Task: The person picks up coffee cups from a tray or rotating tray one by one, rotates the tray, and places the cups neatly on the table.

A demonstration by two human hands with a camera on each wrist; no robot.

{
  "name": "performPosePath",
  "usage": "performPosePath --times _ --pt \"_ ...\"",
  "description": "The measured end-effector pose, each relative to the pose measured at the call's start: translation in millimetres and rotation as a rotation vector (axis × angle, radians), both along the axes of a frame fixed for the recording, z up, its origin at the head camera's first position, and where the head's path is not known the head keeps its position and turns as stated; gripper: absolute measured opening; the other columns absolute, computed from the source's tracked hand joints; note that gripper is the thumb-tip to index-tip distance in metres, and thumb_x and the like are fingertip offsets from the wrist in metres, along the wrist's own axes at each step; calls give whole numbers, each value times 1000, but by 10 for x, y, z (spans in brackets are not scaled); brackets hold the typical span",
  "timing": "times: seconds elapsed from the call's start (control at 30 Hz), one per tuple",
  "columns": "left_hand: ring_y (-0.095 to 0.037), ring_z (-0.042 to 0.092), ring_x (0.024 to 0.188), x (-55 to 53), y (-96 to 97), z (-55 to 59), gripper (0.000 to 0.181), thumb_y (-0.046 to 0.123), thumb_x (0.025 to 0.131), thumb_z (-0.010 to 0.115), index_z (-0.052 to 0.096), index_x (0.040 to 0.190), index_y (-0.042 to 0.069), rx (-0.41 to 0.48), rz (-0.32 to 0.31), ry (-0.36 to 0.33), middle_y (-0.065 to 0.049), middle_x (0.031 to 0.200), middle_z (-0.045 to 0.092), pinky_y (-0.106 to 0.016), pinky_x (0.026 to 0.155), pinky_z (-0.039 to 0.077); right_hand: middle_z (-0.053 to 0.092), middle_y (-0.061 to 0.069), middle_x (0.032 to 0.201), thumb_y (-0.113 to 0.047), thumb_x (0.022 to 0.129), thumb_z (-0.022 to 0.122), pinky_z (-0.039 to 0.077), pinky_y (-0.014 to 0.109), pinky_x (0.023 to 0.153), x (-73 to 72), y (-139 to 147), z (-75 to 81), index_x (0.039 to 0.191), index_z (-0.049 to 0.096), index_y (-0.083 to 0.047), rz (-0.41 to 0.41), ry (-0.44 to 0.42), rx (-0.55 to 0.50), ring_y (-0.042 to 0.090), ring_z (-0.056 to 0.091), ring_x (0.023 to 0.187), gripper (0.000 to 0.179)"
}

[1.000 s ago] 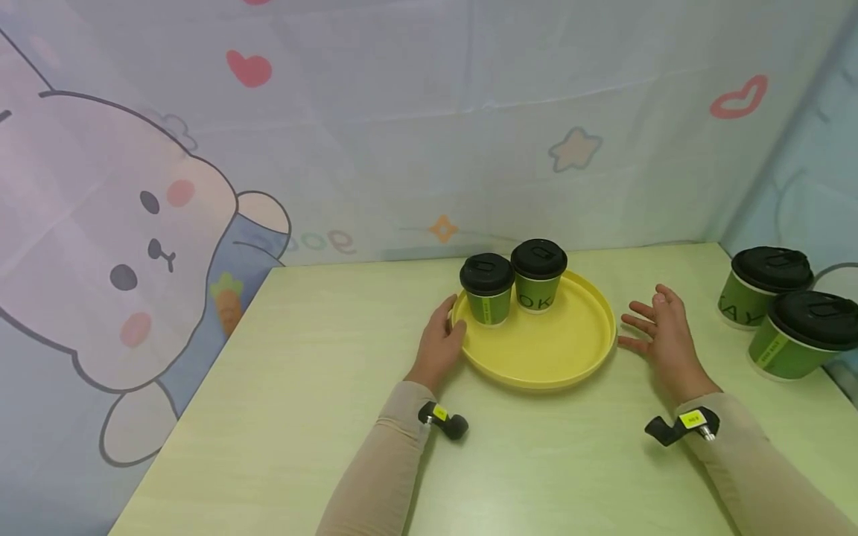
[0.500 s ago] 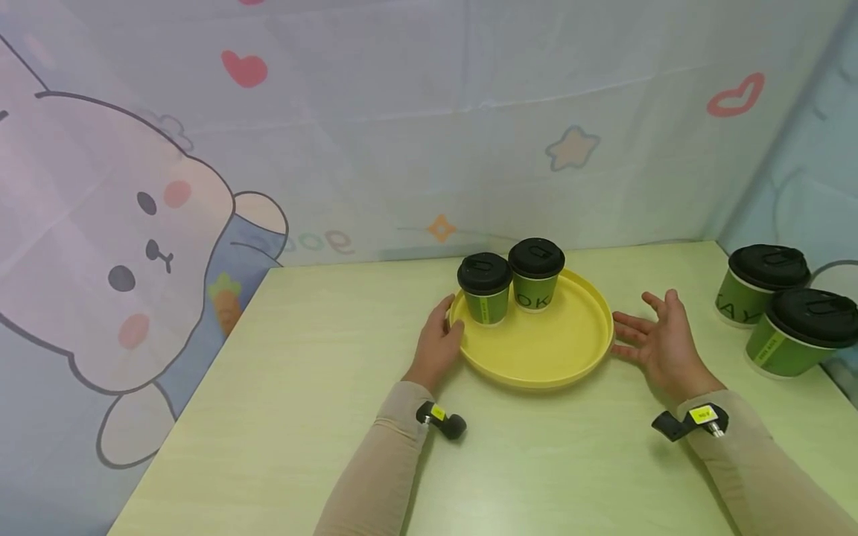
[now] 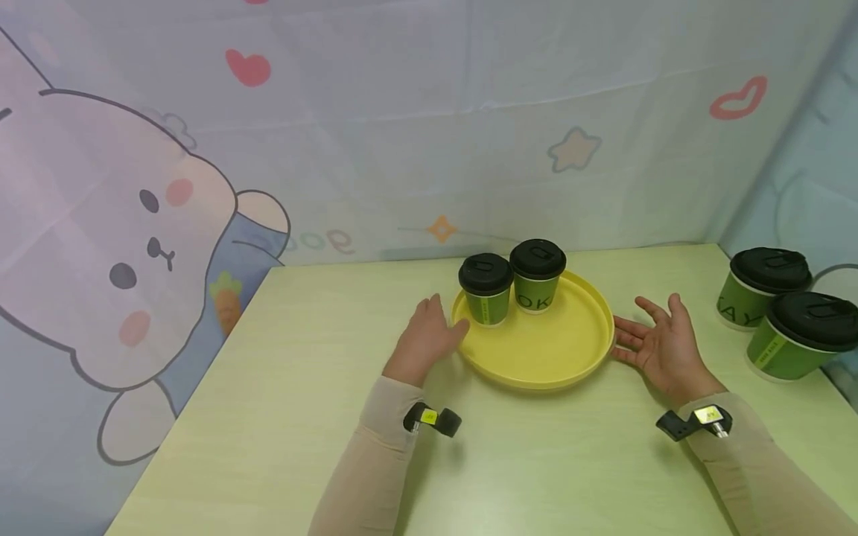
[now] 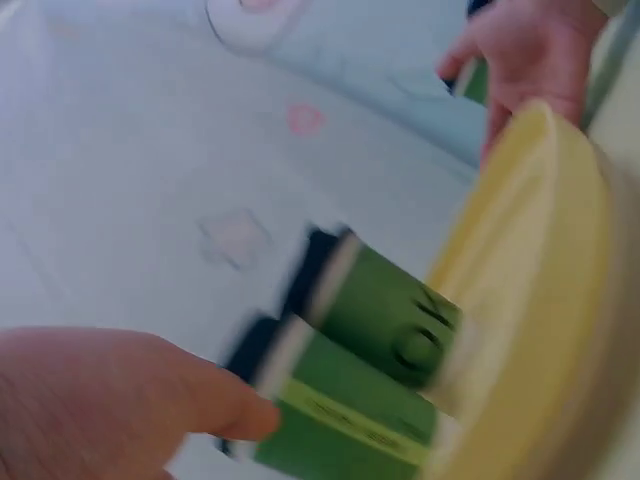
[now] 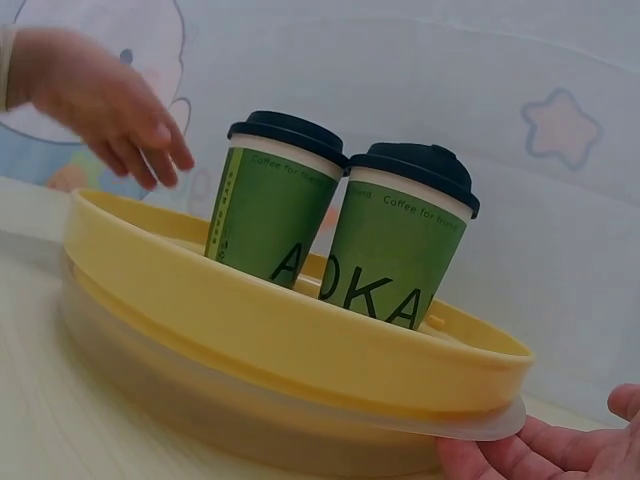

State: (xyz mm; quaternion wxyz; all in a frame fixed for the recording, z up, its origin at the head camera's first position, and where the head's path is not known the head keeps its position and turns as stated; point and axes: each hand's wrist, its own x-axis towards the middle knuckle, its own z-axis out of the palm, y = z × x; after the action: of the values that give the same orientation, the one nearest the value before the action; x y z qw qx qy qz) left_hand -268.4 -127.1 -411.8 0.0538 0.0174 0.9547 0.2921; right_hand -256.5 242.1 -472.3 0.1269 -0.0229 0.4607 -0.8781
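A round yellow tray carries two green paper coffee cups with black lids, a left cup and a right cup, both upright near its back left rim. Beneath the yellow wall, a translucent lower rim shows in the right wrist view. My left hand is raised beside the tray's left edge, apart from it, holding nothing. At the opposite side, my right hand is palm up, its extended fingers touching the lower rim; the thumb stands away from the tray.
Two larger green cups with black lids, a rear cup and a front cup, stand at the table's right edge. A printed cloth hangs behind the table.
My left hand has let go of the tray's left rim and moved slightly left and up. My right hand has come in to touch the right rim. Tray and cups look unmoved.
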Motion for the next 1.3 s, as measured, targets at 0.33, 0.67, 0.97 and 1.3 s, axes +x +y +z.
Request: performPosePath --times 0.33,0.67,0.97,1.3 --pt "-24 50 135 421 380 264 50 41 104 50 55 144 11 -162 -410 134 -7 144 56 -38 110 43 62 8 122 -66 102 26 58 43 88 29 19 -104 161 -17 -24 3 18 -41 24 64 113 84" --pt "-14 54 128 511 871 -163 57 43 105 49 43 154 14 -230 -697 288 -1 143 54 -23 108 42 63 9 123 -61 105 27 59 42 86 78 21 -218 161 -16 -22 -20 78 -51 24 65 113 81" --pt "-9 61 116 549 945 -217 49 44 105 49 54 147 19 -310 -771 240 4 132 64 -21 97 48 63 8 125 -60 105 29 59 40 87 52 -11 -184 161 -15 -21 -20 100 -25 22 65 112 82" --pt "-4 60 114 536 909 -175 44 43 105 51 61 141 20 -310 -774 215 7 127 65 -17 94 48 64 7 124 -60 105 28 60 39 86 25 -18 -141 161 -15 -21 -24 98 -11 22 66 111 81"
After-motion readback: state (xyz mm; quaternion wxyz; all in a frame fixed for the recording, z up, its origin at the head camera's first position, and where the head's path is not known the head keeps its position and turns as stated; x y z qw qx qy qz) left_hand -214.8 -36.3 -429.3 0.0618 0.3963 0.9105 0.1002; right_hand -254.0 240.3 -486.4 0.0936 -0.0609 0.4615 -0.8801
